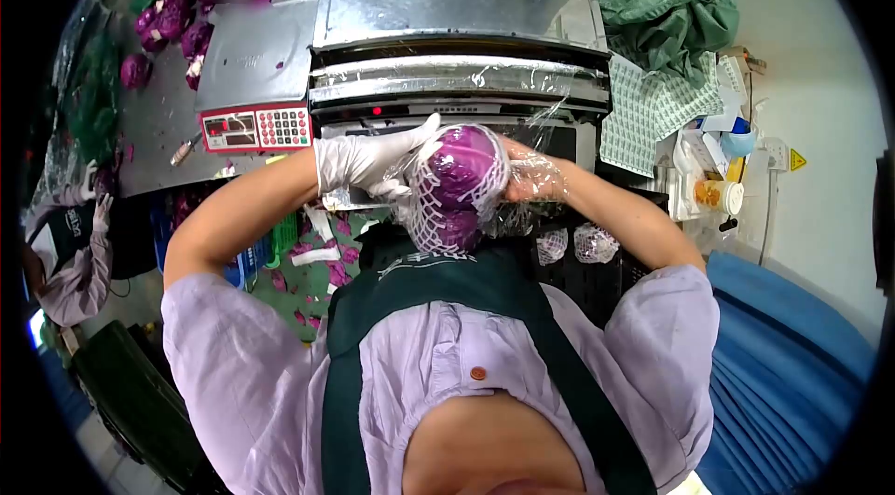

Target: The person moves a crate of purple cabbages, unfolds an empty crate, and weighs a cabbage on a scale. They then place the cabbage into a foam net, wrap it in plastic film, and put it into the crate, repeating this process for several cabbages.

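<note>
A red cabbage [463,159] in a white net [427,204] is resting between two hands at the near edge of the wrapping machine [457,12]. The gloved left hand [375,159] is holding its left side, thumb along the top; the right hand [533,178] is cupping the other side, with clear film [543,143] lying around its fingers. The film could be bunching or tearing if those fingers are catching in it, and the round head could be slipping if either grip is loosening on the smooth film. Counting: one cabbage is showing plainly in the hands, though a purple bulge below it may be a second; the net is hiding too much to tell. Two netted bundles [595,243] are sitting at the lower right. One scale [256,75] is standing beside the one machine. Loose cabbages [171,18] are lying at the upper left, too overlapped to count.
</note>
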The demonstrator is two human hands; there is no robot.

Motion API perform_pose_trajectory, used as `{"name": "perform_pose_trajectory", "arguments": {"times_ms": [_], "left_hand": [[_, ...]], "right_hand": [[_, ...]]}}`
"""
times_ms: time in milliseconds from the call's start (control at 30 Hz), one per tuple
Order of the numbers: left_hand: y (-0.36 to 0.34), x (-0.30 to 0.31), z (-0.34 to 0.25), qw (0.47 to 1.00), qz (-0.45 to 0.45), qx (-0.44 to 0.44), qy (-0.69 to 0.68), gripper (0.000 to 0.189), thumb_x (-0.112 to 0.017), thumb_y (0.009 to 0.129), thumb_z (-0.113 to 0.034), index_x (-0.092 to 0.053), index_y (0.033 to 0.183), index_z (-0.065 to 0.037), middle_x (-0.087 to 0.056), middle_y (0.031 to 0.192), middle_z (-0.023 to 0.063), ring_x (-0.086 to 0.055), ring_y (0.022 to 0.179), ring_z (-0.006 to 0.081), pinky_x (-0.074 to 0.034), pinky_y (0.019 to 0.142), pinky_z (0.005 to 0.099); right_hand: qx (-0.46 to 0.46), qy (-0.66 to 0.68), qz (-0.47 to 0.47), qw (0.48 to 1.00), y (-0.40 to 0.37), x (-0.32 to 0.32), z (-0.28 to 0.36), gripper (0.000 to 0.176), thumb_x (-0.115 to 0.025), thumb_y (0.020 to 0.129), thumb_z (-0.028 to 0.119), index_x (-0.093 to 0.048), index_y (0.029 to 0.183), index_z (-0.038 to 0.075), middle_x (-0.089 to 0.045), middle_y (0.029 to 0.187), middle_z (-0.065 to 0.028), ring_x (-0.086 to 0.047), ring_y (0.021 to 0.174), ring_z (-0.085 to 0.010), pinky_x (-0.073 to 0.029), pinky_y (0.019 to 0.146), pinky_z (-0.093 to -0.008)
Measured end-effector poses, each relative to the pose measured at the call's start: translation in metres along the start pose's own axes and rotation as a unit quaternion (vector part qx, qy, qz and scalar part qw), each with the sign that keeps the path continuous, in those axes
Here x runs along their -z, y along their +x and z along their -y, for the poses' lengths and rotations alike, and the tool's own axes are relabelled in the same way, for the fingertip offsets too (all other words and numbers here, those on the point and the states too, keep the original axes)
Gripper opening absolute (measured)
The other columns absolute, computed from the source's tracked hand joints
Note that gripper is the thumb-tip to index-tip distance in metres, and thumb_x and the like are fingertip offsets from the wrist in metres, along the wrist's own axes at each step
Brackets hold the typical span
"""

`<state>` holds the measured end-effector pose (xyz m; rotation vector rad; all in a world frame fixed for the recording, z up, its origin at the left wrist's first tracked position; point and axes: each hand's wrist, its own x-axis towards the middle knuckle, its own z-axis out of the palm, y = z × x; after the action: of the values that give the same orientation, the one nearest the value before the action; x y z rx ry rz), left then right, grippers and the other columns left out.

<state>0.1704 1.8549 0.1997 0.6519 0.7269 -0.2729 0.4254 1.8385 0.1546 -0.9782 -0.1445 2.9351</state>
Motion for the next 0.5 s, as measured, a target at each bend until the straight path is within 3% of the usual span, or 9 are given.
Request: {"name": "perform_pose_trajectory", "arguments": {"times_ms": [33,100,167,200,267,333,400,433,500], "left_hand": [[0.006,0.001,0.011,0.998,-0.045,-0.024,-0.021,0.088,-0.01,0.075,-0.078,-0.034,0.133,-0.016,-0.05,0.124,0.0129,-0.058,0.094,0.0226,-0.047,0.059,0.0246],[-0.003,0.001,0.009,0.998,-0.046,-0.008,0.044,0.096,-0.005,0.073,-0.08,-0.035,0.133,-0.011,-0.051,0.122,0.0139,-0.059,0.09,0.0244,-0.041,0.05,0.022],[-0.012,0.003,0.014,0.989,-0.116,0.077,0.055,0.102,-0.007,0.071,-0.082,-0.057,0.105,0.0,-0.064,0.085,0.0142,-0.056,0.058,0.0151,-0.032,0.043,0.0219],[-0.016,-0.003,0.018,0.986,-0.146,0.03,0.071,0.096,-0.013,0.073,-0.08,-0.058,0.097,0.001,-0.063,0.077,0.0127,-0.053,0.054,0.0135,-0.034,0.043,0.0216],[-0.037,-0.033,0.019,0.968,-0.223,-0.062,0.097,0.085,-0.026,0.079,-0.074,-0.06,0.092,0.003,-0.064,0.071,0.0116,-0.056,0.057,0.0145,-0.043,0.05,0.0236],[-0.045,-0.047,0.022,0.902,-0.335,-0.112,0.249,0.076,-0.036,0.082,-0.067,-0.062,0.092,0.004,-0.063,0.069,0.016,-0.062,0.068,0.024,-0.047,0.064,0.0317],[-0.049,-0.057,0.02,0.782,-0.463,-0.131,0.397,0.06,-0.047,0.083,-0.056,-0.064,0.091,0.001,-0.06,0.068,0.0196,-0.062,0.073,0.0305,-0.047,0.068,0.036],[-0.046,-0.05,0.024,0.79,-0.482,-0.167,0.34,0.052,-0.05,0.085,-0.048,-0.064,0.08,0.002,-0.059,0.06,0.0152,-0.06,0.058,0.0242,-0.047,0.059,0.0337],[-0.047,-0.038,0.019,0.845,-0.487,-0.123,0.181,0.043,-0.054,0.087,-0.036,-0.057,0.066,0.001,-0.054,0.053,0.0079,-0.051,0.044,0.0137,-0.042,0.046,0.0288]], "right_hand": [[0.038,0.041,-0.001,0.998,0.003,0.003,-0.007,0.081,-0.03,0.083,0.067,-0.052,0.113,-0.006,-0.064,0.083,-0.018,-0.065,0.063,-0.02,-0.057,0.053,-0.0274],[0.059,-0.052,-0.005,0.997,-0.003,0.016,-0.017,0.081,-0.023,0.083,0.068,-0.05,0.114,-0.002,-0.062,0.088,-0.0195,-0.065,0.072,-0.0232,-0.056,0.057,-0.0293],[0.071,-0.177,-0.104,0.976,-0.017,0.006,-0.028,0.083,-0.016,0.081,0.071,-0.046,0.116,0.002,-0.061,0.091,-0.0209,-0.065,0.074,-0.0266,-0.055,0.059,-0.0321],[0.127,-0.189,-0.101,0.969,-0.026,-0.008,-0.036,0.096,-0.01,0.076,0.076,-0.039,0.122,-0.003,-0.059,0.09,-0.0199,-0.064,0.076,-0.0251,-0.055,0.061,-0.0327],[0.226,-0.154,-0.173,0.946,-0.036,-0.02,-0.059,0.079,-0.024,0.082,0.067,-0.055,0.103,-0.003,-0.06,0.079,-0.0155,-0.062,0.066,-0.0198,-0.053,0.056,-0.0293],[0.285,-0.147,-0.185,0.929,-0.04,-0.025,-0.078,0.067,-0.033,0.087,0.06,-0.059,0.095,-0.001,-0.061,0.074,-0.0134,-0.06,0.06,-0.0171,-0.052,0.053,-0.0272],[0.412,-0.316,-0.366,0.773,-0.042,-0.034,-0.087,0.038,-0.052,0.089,0.037,-0.061,0.083,0.0,-0.058,0.064,-0.007,-0.055,0.051,-0.0112,-0.047,0.046,-0.0223],[0.405,-0.31,-0.425,0.748,-0.053,-0.039,-0.084,0.025,-0.059,0.086,0.023,-0.06,0.077,0.0,-0.053,0.058,-0.0021,-0.047,0.044,-0.0054,-0.036,0.038,-0.0192],[0.426,-0.187,-0.418,0.78,-0.06,-0.022,-0.077,0.03,-0.058,0.086,0.026,-0.056,0.069,0.002,-0.047,0.053,0.002,-0.038,0.042,-0.0028,-0.026,0.036,-0.02]]}}
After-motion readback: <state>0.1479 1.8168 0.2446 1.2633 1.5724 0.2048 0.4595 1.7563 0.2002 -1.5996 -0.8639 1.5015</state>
